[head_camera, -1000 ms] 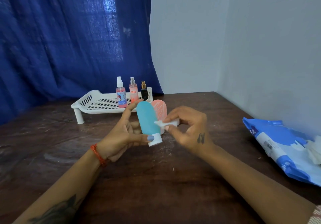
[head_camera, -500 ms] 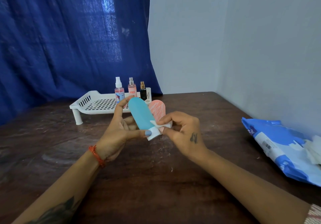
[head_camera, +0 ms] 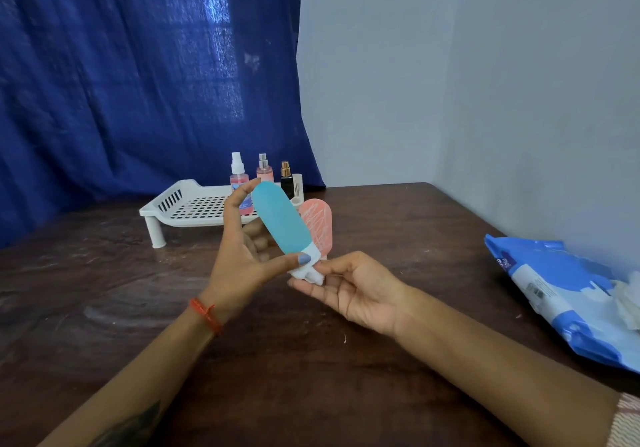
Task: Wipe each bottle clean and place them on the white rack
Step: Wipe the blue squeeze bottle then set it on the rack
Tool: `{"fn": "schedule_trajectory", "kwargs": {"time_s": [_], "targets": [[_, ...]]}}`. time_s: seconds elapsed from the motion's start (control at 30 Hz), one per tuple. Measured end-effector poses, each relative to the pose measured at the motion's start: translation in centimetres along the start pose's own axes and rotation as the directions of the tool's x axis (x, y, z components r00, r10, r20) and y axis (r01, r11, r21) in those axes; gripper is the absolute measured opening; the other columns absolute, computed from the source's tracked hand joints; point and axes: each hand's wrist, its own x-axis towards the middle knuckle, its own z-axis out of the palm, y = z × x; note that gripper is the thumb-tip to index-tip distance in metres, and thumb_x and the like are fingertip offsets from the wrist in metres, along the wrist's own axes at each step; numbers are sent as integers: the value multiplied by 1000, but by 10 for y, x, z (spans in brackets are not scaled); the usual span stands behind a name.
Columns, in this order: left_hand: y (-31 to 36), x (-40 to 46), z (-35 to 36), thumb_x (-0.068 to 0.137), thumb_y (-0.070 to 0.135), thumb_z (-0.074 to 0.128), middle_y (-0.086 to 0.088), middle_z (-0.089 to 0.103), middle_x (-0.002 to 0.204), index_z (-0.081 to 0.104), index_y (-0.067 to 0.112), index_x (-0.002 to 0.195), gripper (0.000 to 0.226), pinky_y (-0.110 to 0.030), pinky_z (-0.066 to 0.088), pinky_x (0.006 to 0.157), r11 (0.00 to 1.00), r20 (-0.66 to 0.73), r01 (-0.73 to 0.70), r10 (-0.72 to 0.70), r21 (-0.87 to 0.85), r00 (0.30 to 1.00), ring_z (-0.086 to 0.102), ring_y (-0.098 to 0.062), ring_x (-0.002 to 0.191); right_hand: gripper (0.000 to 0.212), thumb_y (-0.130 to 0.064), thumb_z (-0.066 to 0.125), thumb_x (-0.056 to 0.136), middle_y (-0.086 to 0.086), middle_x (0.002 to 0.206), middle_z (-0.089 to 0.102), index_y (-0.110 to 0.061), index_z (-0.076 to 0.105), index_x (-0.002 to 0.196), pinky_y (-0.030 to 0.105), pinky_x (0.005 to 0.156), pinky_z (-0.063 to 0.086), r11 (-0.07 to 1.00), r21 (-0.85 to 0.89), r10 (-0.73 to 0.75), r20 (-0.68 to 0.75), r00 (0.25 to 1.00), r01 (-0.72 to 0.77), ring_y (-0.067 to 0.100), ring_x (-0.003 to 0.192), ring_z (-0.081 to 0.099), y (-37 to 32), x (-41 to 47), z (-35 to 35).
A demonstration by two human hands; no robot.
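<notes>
My left hand (head_camera: 242,256) holds a teal squeeze bottle (head_camera: 278,219) with a white cap, tilted cap-down above the table, thumb near the cap and forefinger at its top. My right hand (head_camera: 349,289) is palm-up just below the cap and pinches a small white wipe (head_camera: 310,275) against it. A pink squeeze bottle (head_camera: 318,226) stands on the table right behind the teal one. The white rack (head_camera: 180,204) stands at the back, with three small spray bottles (head_camera: 263,172) on its right side.
A blue and white pack of wipes (head_camera: 561,294) lies at the right edge of the dark wooden table (head_camera: 104,308). A blue curtain hangs behind the rack and grey walls close the right corner.
My right hand has turned palm-up and dropped from the side of the teal bottle to under its cap, taking the wipe with it. The bottle leans further left.
</notes>
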Motion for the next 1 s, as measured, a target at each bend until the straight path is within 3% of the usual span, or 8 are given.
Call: {"fn": "schedule_trajectory", "kwargs": {"time_s": [0.33, 0.43, 0.5, 0.57, 0.63, 0.67, 0.8, 1.0], "targets": [[-4, 1, -2, 59, -2, 80, -4, 52, 128, 18, 28, 142, 107, -25, 56, 81, 989, -30, -100, 104, 113, 994, 61, -22, 111, 36, 8, 50, 84, 28, 101, 66, 10, 50, 119, 32, 61, 59, 992, -100, -81, -108, 991, 70, 30, 79, 71, -11, 0, -5], [-4, 2, -4, 56, 8, 81, 0, 51, 129, 21, 32, 140, 107, -22, 55, 78, 985, -54, -107, 116, 137, 992, 62, -19, 110, 27, 2, 55, 85, 21, 109, 65, 1, 58, 112, 27, 61, 58, 915, -378, -207, -144, 968, 140, 25, 80, 71, -14, -1, -4], [-5, 2, -5, 57, 6, 82, 0, 49, 130, 22, 33, 141, 107, -21, 55, 78, 981, -72, -114, 127, 158, 989, 61, -18, 110, 13, -3, 58, 86, 14, 113, 63, -8, 62, 97, 25, 63, 57, 685, -708, -340, -103, 935, 172, 21, 75, 71, -12, -3, -3], [-6, 3, -7, 60, 1, 83, 6, 48, 129, 23, 34, 141, 107, -20, 54, 78, 973, -86, -124, 143, 193, 986, 61, -17, 109, 9, -7, 63, 83, 7, 108, 64, -15, 64, 88, 24, 65, 56, 203, -961, -520, 54, 853, 185, 15, 72, 67, -7, -2, -6], [-7, 3, -8, 61, -1, 82, 20, 47, 124, 22, 34, 142, 106, -20, 55, 79, 966, -91, -121, 145, 227, 985, 60, -12, 107, 13, -14, 65, 82, 0, 101, 66, -20, 67, 94, 17, 67, 47, -299, -937, -545, 322, 774, 179, 6, 76, 57, -1, 3, -14], [-7, 3, -9, 62, -1, 82, 26, 45, 121, 22, 34, 143, 106, -20, 54, 79, 963, -94, -115, 142, 244, 985, 60, -7, 106, 16, -16, 64, 83, -1, 100, 66, -20, 67, 98, 14, 69, 43, -432, -881, -509, 416, 753, 194, 3, 78, 53, 2, 5, -17], [-10, 4, -10, 64, 0, 82, 37, 36, 119, 20, 34, 144, 107, -13, 52, 76, 954, -95, -82, 114, 289, 989, 57, 8, 101, 24, -20, 61, 86, 2, 104, 65, -17, 66, 109, 17, 79, 41, -560, -795, -438, 522, 733, 231, 8, 90, 54, 8, 9, -22], [-11, 4, -10, 63, 0, 83, 34, 36, 116, 17, 38, 144, 111, -22, 55, 81, 946, -95, -47, 81, 321, 992, 59, -10, 102, 30, -29, 64, 84, 2, 104, 66, -18, 67, 112, 19, 77, 40, -585, -768, -407, 556, 725, 261, 10, 91, 56, 7, 14, -27]]}}
